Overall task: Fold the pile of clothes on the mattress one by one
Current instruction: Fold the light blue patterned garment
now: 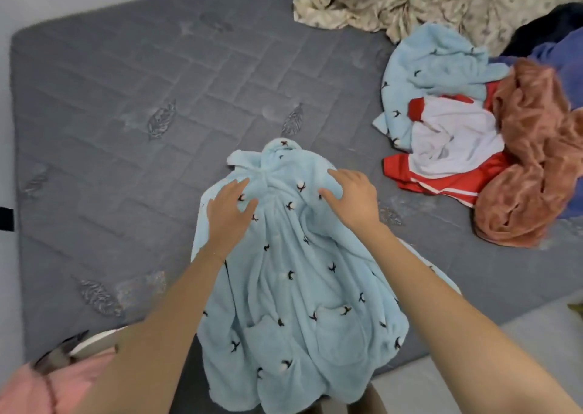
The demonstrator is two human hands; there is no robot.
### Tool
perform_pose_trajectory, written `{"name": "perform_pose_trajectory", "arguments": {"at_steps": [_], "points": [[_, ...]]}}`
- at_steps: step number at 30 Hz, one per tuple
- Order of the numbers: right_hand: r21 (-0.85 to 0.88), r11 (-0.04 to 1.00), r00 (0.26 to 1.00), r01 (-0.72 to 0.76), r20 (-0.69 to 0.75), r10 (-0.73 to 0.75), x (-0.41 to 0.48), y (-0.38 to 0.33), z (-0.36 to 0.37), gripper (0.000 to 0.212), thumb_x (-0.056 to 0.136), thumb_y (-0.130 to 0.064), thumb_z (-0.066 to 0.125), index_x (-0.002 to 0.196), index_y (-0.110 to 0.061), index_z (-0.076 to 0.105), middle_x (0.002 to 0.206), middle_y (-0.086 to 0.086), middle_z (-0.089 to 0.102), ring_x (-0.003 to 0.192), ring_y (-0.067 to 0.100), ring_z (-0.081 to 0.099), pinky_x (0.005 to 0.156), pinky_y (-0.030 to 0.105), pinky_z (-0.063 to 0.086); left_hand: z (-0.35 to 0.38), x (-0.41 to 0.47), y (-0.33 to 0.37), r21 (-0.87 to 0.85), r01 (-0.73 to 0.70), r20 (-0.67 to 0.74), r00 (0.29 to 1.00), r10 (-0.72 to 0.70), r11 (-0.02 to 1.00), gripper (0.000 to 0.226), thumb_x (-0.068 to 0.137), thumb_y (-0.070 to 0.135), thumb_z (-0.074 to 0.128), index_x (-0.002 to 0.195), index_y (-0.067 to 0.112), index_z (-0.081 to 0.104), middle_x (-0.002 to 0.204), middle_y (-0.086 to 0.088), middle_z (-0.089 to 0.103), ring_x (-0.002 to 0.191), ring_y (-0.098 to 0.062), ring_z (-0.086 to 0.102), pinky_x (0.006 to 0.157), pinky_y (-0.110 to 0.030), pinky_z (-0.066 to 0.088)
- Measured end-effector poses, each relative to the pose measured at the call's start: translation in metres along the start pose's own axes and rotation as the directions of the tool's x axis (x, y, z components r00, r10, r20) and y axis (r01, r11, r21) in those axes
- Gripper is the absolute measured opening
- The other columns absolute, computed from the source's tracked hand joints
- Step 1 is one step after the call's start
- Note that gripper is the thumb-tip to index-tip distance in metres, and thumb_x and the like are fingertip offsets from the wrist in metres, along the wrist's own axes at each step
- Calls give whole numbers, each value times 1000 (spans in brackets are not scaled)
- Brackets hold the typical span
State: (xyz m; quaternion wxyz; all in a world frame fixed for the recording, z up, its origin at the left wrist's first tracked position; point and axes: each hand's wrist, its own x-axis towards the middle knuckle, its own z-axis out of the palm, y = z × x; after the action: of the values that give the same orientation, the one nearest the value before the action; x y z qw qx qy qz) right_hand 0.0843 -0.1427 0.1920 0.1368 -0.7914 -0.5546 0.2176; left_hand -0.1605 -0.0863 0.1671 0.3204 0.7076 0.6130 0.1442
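We press both hands, left [232,211] and right [350,194], fingers flat, on the blue robe [293,275]; its hem hangs past the mattress [126,98] edge (pile [473,136] partly cropped).

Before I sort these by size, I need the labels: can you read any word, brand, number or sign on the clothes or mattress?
No readable text anywhere in view.
Light blue garment: only small dark embroidered motifs, no letters.
Red and white garment: stripes, no lettering or tag showing.
Mattress: stitched leaf shapes, no brand.
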Motion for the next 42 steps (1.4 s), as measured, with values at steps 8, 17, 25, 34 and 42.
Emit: {"name": "perform_pose_trajectory", "arguments": {"at_steps": [8, 17, 25, 34, 42], "points": [[82, 980, 976, -183, 138, 170, 19, 76, 37, 55, 95, -42, 56, 143, -19, 45, 146, 4, 46, 137, 26, 34, 112, 38, 26, 81, 27, 7, 24, -8, 200, 980, 3, 1000, 51, 99, 28, 52, 146, 13, 38, 153, -8, 36, 144, -23, 28, 118, -45, 21], [123, 874, 837, -471, 375, 398, 26, 179, 90, 47, 102, -30, 40, 145, -11, 37, 142, 16, 47, 129, 33, 43, 106, 45, 35, 199, 67, 43, 171, -217, 222, 959, 177, 961, 46, 102, 18, 44, 148, 15, 36, 158, -17, 18, 147, -31, 18, 118, -46, 18], [266, 869, 880, -418, 356, 315, 48, 200, 109, 25, 95, -26, 57, 75, -14, 47, 82, 7, 51, 80, 23, 49, 66, 33, 30, 232, 123, 64, 414, -410, 350, 896, 273, 813, 48, 102, 25, 39, 149, 23, 33, 146, -7, 39, 142, -29, 21, 118, -53, 4], [499, 773, 918, -392, 156, 364, 77, 223, 57, 33, 92, -38, 60, 70, -24, 40, 61, -8, 45, 64, 14, 45, 62, 32, 34, 228, 154, 114, -33, -255, 51, 965, 256, 966, 5, 90, 3, 60, 89, 2, 65, 90, -14, 57, 90, -25, 46, 82, -25, 30], [372, 860, 920, -349, -37, 390, 110, 246, 1, 37, 84, -46, 67, 63, -23, 47, 57, -7, 46, 59, 15, 44, 56, 33, 33, 249, 179, 158, -158, -219, -51, 976, 213, 963, 9, 93, 5, 58, 89, 0, 64, 91, -12, 57, 91, -25, 50, 86, -35, 39]]}}
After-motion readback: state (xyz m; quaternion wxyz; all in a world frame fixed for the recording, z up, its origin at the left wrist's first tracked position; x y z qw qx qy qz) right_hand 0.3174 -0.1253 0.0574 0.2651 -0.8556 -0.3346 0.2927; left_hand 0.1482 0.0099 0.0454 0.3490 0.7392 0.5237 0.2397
